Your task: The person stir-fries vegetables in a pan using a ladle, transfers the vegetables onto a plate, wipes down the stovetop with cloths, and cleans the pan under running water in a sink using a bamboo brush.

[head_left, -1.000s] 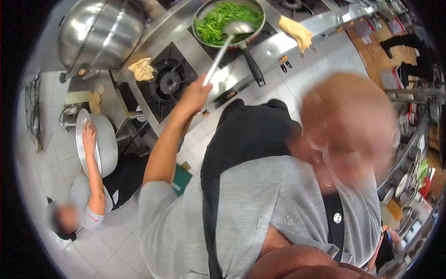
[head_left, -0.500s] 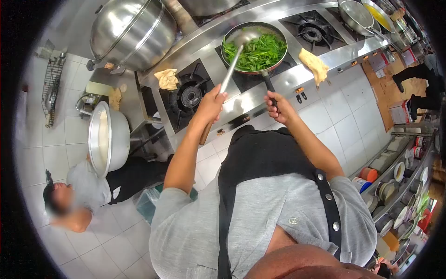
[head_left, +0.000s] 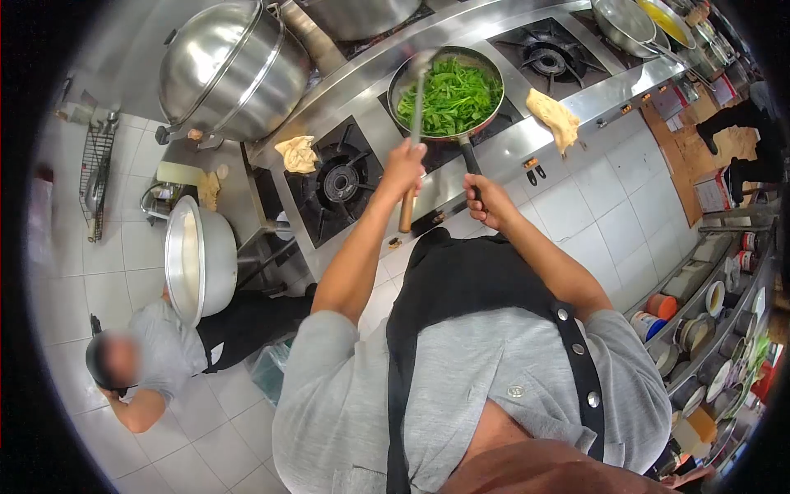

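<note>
My left hand [head_left: 403, 170] is closed around the handle of a long metal ladle [head_left: 418, 107], whose wooden end sticks out below my fist. The ladle's bowl is smeared by motion near the pan's far left rim. Chopped leafy greens [head_left: 453, 97] are heaped in a dark frying pan [head_left: 393, 80] with a reddish outside, over a stove burner. My right hand [head_left: 491, 202] grips the pan's black handle from the near side.
Crumpled tan cloths [head_left: 296, 154] [head_left: 553, 119] lie on the stove's edge either side of the pan. Left stand a large domed steel pot [head_left: 216, 66] and a person carrying a wide metal basin [head_left: 216, 263]. Shelves of containers [head_left: 699, 329] line the right.
The ladle has swung more upright, its bowl leaving the greens for the pan's far left side. My left hand has moved right; the pan has shifted slightly left.
</note>
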Motion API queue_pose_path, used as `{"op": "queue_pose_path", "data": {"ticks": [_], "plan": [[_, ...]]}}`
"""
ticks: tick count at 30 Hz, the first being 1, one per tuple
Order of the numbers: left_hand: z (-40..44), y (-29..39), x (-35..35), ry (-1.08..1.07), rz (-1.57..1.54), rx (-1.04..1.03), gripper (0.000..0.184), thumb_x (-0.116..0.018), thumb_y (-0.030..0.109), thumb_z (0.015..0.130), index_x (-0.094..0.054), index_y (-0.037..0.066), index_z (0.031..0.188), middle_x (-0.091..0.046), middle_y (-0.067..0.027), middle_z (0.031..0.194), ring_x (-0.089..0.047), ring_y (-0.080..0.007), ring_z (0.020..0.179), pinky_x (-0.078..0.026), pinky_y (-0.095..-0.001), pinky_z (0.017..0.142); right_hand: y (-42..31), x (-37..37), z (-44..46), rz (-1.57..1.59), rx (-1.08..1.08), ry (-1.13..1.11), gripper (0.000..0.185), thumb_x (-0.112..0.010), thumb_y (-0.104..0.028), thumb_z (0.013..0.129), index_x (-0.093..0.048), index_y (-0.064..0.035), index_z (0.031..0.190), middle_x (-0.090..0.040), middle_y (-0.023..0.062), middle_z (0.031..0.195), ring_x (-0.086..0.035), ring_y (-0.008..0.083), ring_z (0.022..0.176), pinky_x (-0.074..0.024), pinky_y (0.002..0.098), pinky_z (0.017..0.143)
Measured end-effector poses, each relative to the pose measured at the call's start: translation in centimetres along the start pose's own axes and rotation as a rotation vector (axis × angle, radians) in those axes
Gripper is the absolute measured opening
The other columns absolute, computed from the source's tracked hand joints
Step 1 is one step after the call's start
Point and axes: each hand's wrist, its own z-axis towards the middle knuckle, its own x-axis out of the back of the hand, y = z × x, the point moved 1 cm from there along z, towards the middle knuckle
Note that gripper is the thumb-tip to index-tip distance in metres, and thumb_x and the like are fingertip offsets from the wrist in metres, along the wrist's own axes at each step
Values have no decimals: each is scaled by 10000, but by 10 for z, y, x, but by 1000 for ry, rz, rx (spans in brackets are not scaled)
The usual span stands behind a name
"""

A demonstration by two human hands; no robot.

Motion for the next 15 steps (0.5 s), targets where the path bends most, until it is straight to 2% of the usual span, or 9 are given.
{"op": "queue_pose_path", "data": {"ticks": [4, 5, 7, 9, 11, 12, 15], "plan": [[-26, 14, 10, -77, 350, -113, 351, -533, 289, 934, -525, 91, 1223, -445, 7, 580, -432, -112, 375, -373, -283, 346, -2, -2, -1, -2, 10, 29, 191, -592, -245, 877, -497, -91, 814, -445, -23, 618, -363, 69, 420, -244, 228, 335], [-48, 31, 22, -101, 462, -109, 419, -532, 272, 934, -483, 133, 1325, -434, 7, 574, -430, -103, 392, -374, -286, 363, -2, 0, 0, -6, 16, 18, 194, -592, -246, 877, -494, -92, 812, -444, -23, 618, -364, 69, 418, -244, 230, 333], [-91, 60, 41, -130, 548, -73, 384, -507, 255, 934, -484, 90, 1279, -585, -142, 671, -586, -241, 516, -461, -377, 504, 1, 3, 2, -7, 25, -3, 198, -592, -249, 877, -489, -95, 808, -443, -21, 616, -365, 69, 413, -245, 233, 327], [-118, 52, 57, -121, 620, -130, 430, -498, 259, 946, -435, 133, 1352, -499, -65, 612, -493, -171, 430, -419, -331, 417, 0, 1, -1, -5, 28, 7, 206, -592, -255, 877, -485, -94, 805, -439, -20, 614, -364, 72, 407, -246, 236, 321], [-112, 34, 60, -111, 671, -197, 461, -489, 261, 953, -403, 150, 1391, -461, -33, 587, -448, -141, 385, -401, -313, 372, 0, 0, -1, -12, 35, 21, 214, -591, -261, 877, -480, -94, 802, -437, -19, 614, -362, 74, 403, -247, 239, 316], [-99, -2, 59, -104, 682, -227, 464, -485, 261, 954, -395, 145, 1395, -467, -40, 592, -449, -147, 384, -403, -319, 372, 2, 0, 0, -22, 33, 30, 218, -590, -264, 879, -478, -95, 802, -437, -18, 615, -361, 76, 401, -248, 240, 315], [-67, -7, 36, -76, 656, -128, 468, -482, 266, 954, -389, 139, 1395, -482, -56, 605, -452, -151, 383, -404, -325, 368, 1, -1, 7, -37, 57, 21, 223, -586, -274, 881, -475, -97, 803, -437, -17, 619, -359, 80, 399, -252, 244, 315]]}}
